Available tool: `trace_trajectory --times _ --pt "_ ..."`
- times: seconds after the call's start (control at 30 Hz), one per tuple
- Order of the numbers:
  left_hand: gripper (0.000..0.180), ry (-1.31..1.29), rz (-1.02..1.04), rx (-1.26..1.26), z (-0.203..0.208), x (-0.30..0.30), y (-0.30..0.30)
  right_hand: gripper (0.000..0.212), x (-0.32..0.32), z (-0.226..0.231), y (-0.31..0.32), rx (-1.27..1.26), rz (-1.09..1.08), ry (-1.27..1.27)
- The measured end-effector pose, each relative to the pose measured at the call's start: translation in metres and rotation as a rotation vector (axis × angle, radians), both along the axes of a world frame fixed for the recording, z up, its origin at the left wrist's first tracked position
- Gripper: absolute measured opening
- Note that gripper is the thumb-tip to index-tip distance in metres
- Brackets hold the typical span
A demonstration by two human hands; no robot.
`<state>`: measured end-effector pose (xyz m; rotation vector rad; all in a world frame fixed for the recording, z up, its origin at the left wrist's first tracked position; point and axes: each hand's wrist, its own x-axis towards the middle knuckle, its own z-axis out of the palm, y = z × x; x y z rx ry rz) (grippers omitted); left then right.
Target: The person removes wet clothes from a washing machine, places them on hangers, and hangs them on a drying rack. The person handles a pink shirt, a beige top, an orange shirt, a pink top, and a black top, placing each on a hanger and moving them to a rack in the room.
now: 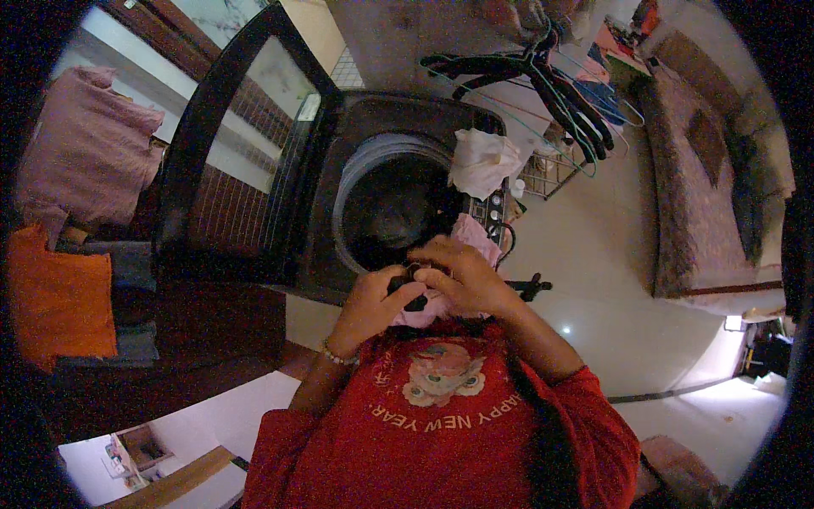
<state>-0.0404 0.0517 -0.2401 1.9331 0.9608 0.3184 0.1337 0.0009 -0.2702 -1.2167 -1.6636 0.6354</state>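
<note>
1. The left hand [369,310] and right hand [465,276] are close together, fingers curled mostly closed on a bunched pink cloth [424,314]; which fingertips pinch what, I cannot tell. A loosened pinch could let the fabric slip.
2. Between the hands, a dark piece [411,297] lies against the cloth. If it is hard-edged, tugging might snag or stretch the weave.
3. Just ahead of both hands is the washing machine's open drum [394,204]. Anything dropped forward would probably fall in.
4. Beyond the right hand, pink fabric reaches towards the control panel [485,206]; a careless sweep could catch a control.
5. Farther ahead on that side, a white cloth [483,161] rests over the machine's edge and could slide off if bumped.
6. Ahead and left of the left hand stands the raised lid [254,161]; a knock might bring it down.
</note>
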Motion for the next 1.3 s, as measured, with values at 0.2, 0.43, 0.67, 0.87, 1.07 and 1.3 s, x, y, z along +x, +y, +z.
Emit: trace_trajectory --times 0.2,0.43,0.67,0.87,1.07,1.3 --pt "0.040 -0.193 0.632 -0.162 0.009 -0.008 -0.011 0.017 0.036 0.027 -0.043 -0.220 0.309 0.209" --pt "0.035 -0.380 0.645 -0.190 0.002 -0.021 -0.010 0.014 0.047 -0.081 -0.038 -0.173 -0.499 -0.376" --pt "0.034 -0.320 0.730 -0.184 -0.005 -0.032 -0.015 0.015 0.051 -0.055 -0.044 -0.428 -0.111 -0.245" --pt "0.039 -0.380 0.796 -0.267 0.005 -0.035 -0.022 0.016 0.071 -0.090 -0.074 -0.278 -0.098 0.224" --pt "0.045 -0.415 0.886 -0.300 0.015 -0.046 -0.025 0.009 0.079 -0.032 -0.086 -0.565 -0.066 0.471" --pt "0.050 -0.421 0.846 -0.276 0.005 -0.065 -0.040 0.015 0.088 -0.022 -0.097 -0.424 -0.080 0.263"
